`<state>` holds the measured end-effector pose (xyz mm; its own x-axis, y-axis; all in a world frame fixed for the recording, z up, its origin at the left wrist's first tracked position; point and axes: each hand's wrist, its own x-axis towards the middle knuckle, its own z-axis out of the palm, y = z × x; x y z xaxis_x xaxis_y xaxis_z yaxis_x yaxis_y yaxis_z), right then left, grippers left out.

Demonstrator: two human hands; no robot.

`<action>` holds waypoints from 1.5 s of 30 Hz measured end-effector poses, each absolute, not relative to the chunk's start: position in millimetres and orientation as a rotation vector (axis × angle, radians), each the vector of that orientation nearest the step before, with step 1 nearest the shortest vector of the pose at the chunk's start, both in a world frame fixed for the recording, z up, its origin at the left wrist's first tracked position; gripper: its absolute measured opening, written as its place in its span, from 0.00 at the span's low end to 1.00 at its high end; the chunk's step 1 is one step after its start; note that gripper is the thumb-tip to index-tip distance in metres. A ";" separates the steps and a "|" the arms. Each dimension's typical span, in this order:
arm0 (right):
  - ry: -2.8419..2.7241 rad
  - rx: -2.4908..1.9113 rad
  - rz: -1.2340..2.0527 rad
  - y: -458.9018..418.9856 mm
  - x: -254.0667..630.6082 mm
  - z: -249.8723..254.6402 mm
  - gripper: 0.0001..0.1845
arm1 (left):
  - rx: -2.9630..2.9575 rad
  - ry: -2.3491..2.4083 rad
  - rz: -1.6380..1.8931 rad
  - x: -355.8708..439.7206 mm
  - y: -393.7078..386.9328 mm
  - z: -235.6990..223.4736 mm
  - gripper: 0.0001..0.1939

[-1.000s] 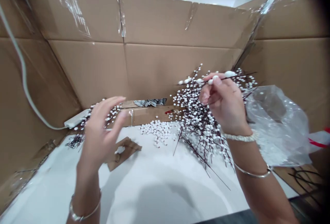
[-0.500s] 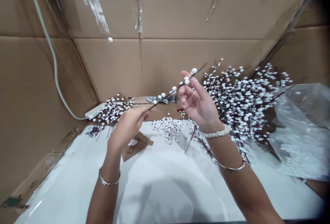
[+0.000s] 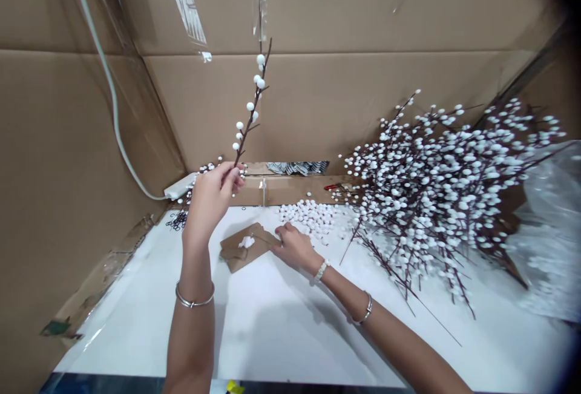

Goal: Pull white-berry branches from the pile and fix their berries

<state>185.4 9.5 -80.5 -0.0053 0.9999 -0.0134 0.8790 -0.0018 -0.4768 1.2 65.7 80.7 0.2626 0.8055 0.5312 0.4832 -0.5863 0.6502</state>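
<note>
In my left hand (image 3: 213,194) a thin brown twig (image 3: 249,123) with white berries along it stands almost upright, pinched near its lower end. My right hand (image 3: 297,250) is low over the white table, its thumb and fingers closed around the right tip of a folded piece of brown cardboard (image 3: 236,256). A small white blob (image 3: 246,241) sits on that cardboard. Just behind my right hand lies a spread of loose white berries (image 3: 313,215).
A large heap of berried branches (image 3: 431,182) fills the right, beside a clear plastic bag (image 3: 549,261). Cardboard walls (image 3: 345,103) close off the back and left. A white power strip (image 3: 180,186) and small dark rings (image 3: 177,220) lie at the back left. Red-handled pliers (image 3: 334,187) lie behind the berries.
My right hand has left the twig and come down to the cardboard. The twig has swung from slanting right to nearly upright in my left hand. The view has tilted down.
</note>
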 end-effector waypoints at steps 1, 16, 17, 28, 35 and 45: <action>-1.964 -1.952 0.486 9.1 183.5 -83.3 0.17 | 2.179 1.157 1.249 1.3 65.8 80.5 0.14; -1.925 -1.835 0.107 14.8 187.6 -102.3 0.08 | 2.209 1.093 1.205 6.3 63.8 78.4 0.14; -1.950 -1.807 0.053 15.6 186.3 -102.8 0.07 | 2.212 1.087 1.199 7.1 63.7 78.4 0.14; -2.094 -1.650 -0.293 19.2 183.2 -109.3 0.03 | 2.239 1.098 1.170 11.4 63.5 77.1 0.14; -2.088 -1.615 -0.277 20.3 183.1 -112.8 0.03 | 2.232 1.089 1.165 11.0 62.6 77.9 0.14; -1.937 -1.602 -0.048 22.4 186.8 -110.8 0.04 | 2.219 1.077 1.171 9.4 63.2 76.6 0.14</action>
<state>186.8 22.4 -110.8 -0.0748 0.8774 0.4739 0.8997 0.2644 -0.3475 9.4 63.2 76.6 0.3494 0.7860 0.5100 0.4430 -0.6182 0.6493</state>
